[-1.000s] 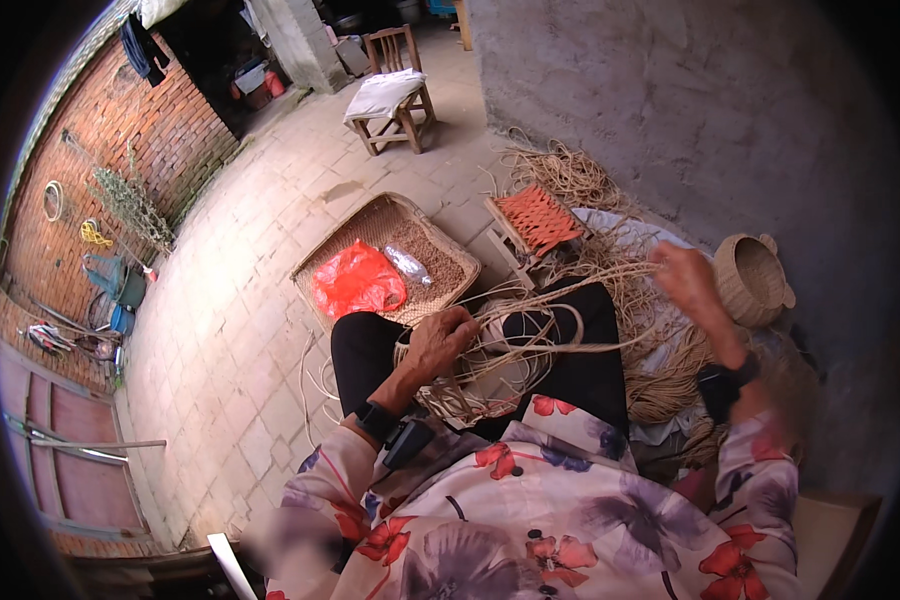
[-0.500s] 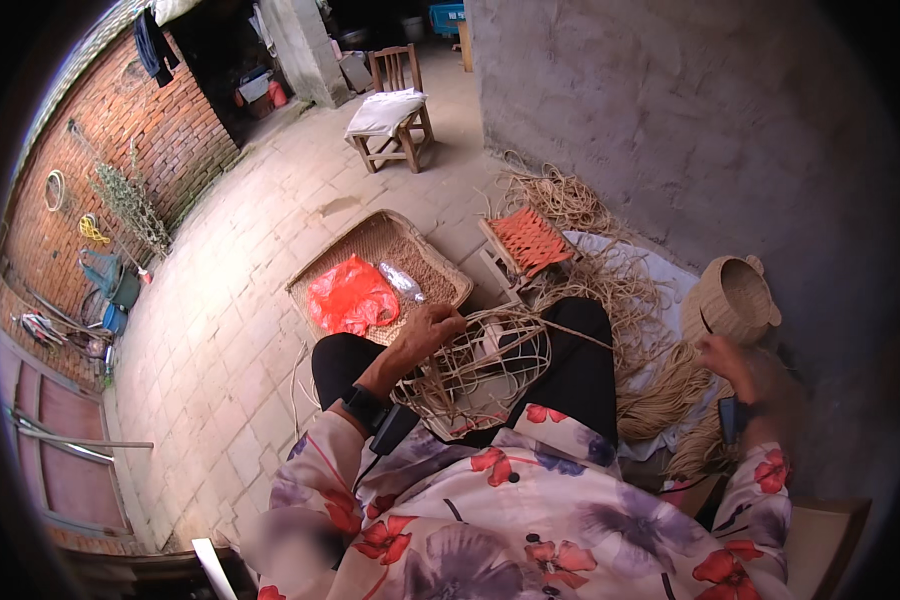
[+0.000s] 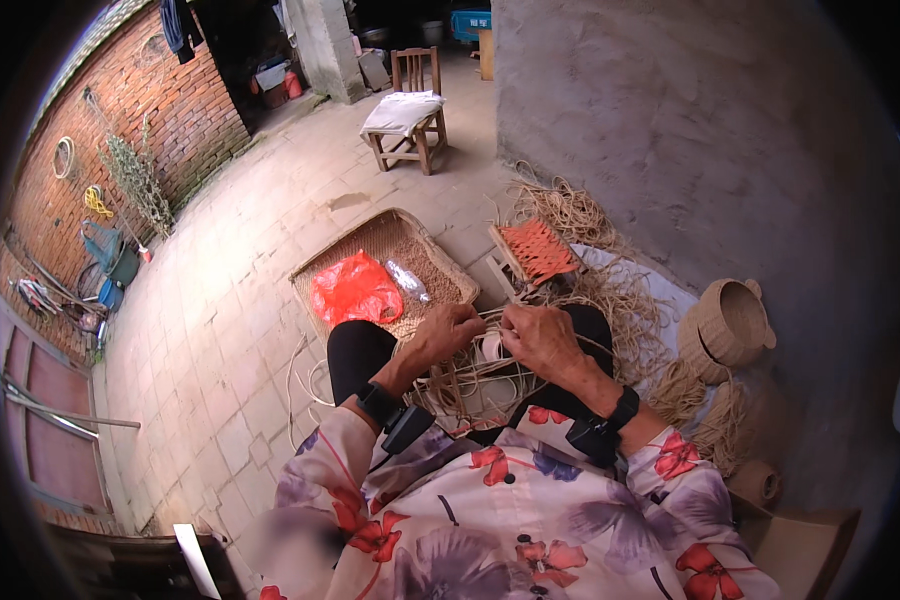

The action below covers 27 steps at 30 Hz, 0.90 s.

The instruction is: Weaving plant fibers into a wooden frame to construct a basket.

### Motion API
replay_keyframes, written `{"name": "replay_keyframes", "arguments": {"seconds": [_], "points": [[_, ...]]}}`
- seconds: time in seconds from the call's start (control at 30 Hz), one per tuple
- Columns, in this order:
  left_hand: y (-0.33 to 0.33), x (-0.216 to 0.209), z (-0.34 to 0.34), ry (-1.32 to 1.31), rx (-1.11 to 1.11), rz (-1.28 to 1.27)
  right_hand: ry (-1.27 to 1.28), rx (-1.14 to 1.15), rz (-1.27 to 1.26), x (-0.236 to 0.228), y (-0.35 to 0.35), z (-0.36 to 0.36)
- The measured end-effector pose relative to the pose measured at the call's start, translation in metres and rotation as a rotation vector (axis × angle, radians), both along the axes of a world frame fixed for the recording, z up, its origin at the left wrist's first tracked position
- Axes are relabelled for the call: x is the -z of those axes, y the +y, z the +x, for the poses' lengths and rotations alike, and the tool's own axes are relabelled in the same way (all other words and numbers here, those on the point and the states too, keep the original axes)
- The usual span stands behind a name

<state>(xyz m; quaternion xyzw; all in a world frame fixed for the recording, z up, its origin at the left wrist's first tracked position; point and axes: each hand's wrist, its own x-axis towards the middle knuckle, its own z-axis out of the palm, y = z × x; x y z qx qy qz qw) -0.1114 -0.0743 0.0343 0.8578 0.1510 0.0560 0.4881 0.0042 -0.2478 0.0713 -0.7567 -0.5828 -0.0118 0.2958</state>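
Note:
On my lap, between dark-trousered knees, lies an openwork basket frame of pale cord and rods. My left hand is closed at the frame's far rim, thumb and finger pinched together. Close to its right, nearly touching, my right hand is also closed, with bent fingers pinching at the pale cord. The exact strand between the fingertips is too small to make out. Under the hands a small pinkish-white piece shows through the frame. Part of the frame is hidden behind my hands and wrists.
Ahead sits a shallow woven tray with a red plastic bag. A small stool with an orange woven seat stands right of it. Cord bundles and a round woven basket lie to the right, near a grey wall. A wooden chair stands beyond.
My right hand has swung from beside the round basket at the right to the frame, close to my left hand. The left hand stays at the frame's rim. The view has shifted slightly.

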Motion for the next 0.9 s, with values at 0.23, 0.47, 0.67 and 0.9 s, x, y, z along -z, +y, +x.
{"name": "replay_keyframes", "arguments": {"seconds": [0.23,0.47,0.67,0.9], "points": [[0.008,-0.006,0.006,0.045,-0.055,-0.048,0.228,0.005,-0.191,-0.006,-0.035,0.004],[0.027,-0.009,0.019,0.089,-0.019,-0.256,0.379,0.128,-0.137,0.016,-0.044,-0.002],[0.029,-0.006,0.017,0.102,-0.018,-0.28,0.339,0.17,0.063,0.034,-0.04,0.002],[0.046,0.006,0.023,0.073,-0.005,-0.297,0.498,0.062,0.018,0.031,-0.074,-0.008]]}}
